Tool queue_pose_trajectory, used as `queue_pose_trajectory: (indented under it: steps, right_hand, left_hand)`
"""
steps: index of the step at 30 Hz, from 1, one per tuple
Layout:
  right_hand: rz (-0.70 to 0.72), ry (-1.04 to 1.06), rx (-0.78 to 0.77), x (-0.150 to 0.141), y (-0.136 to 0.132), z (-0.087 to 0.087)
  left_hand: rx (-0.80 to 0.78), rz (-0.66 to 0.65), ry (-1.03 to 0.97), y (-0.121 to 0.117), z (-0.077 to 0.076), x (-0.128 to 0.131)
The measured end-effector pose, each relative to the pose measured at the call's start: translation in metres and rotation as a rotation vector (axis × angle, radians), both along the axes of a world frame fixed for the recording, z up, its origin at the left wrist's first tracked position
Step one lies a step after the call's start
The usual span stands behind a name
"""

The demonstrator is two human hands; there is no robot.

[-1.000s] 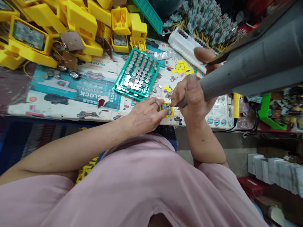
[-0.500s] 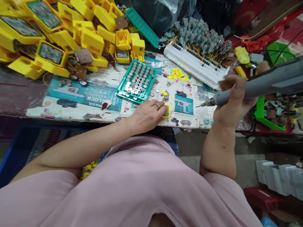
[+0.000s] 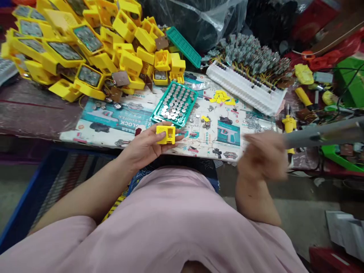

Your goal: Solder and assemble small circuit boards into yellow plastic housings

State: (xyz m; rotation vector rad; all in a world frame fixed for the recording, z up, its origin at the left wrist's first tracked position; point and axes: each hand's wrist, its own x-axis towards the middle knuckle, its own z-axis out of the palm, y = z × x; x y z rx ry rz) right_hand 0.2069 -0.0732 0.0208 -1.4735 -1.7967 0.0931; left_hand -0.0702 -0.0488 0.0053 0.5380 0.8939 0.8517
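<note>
My left hand [image 3: 148, 146] is closed on a small yellow plastic case [image 3: 165, 135], raised just over the front of the workbench. The thumb presses on the case, and an open compartment in it faces me. On the right, my right hand [image 3: 261, 155] is smeared by motion at the near end of a grey electric screwdriver [image 3: 327, 133]. Whether its fingers still grip the tool cannot be made out; the bit is hidden or blurred. Beyond my left hand lies a teal tray [image 3: 186, 120] of round button cells [image 3: 176, 101].
Yellow cases [image 3: 131, 62] are heaped at the back left. Small yellow pieces [image 3: 222, 97] lie behind the middle. A white foam rack [image 3: 244, 89] with wired parts stands at the back right. A yellow-handled tool [image 3: 289, 123] and green bins [image 3: 338, 159] are to the right.
My left hand has lifted the yellow case off the bench and moved left with it. My right hand has come down, and the screwdriver's bit no longer shows. The view has shifted.
</note>
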Motion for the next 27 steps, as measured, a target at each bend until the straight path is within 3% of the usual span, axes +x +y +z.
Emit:
queue_pose_trajectory:
  steps: [3, 7, 10, 14, 19, 22, 27]
  right_hand:
    - [0.192, -0.228, -0.027, -0.032, 0.040, -0.015]
    - [0.188, -0.534, -0.182, -0.059, 0.078, -0.029]
    - [0.175, -0.554, -0.251, -0.062, 0.085, -0.032]
    - [0.177, -0.351, -0.222, -0.059, 0.074, -0.025]
    - [0.380, -0.010, -0.082, -0.067, 0.034, -0.004]
    - [0.445, -0.079, 0.053, -0.074, 0.016, -0.001]
    - [0.336, -0.264, 0.220, -0.077, 0.013, -0.008]
  left_hand:
    - [-0.072, 0.050, -0.100, -0.003, 0.002, 0.004]
    - [-0.094, 0.074, -0.195, -0.004, 0.003, 0.004]
    - [-0.093, 0.072, -0.210, -0.004, 0.001, 0.002]
    - [-0.067, 0.058, -0.197, -0.006, -0.002, 0.001]
    - [-0.006, 0.054, -0.121, -0.008, -0.004, 0.006]
    - [0.037, 0.026, -0.104, -0.009, -0.005, 0.012]
    - [0.054, -0.020, -0.066, -0.011, -0.004, 0.019]
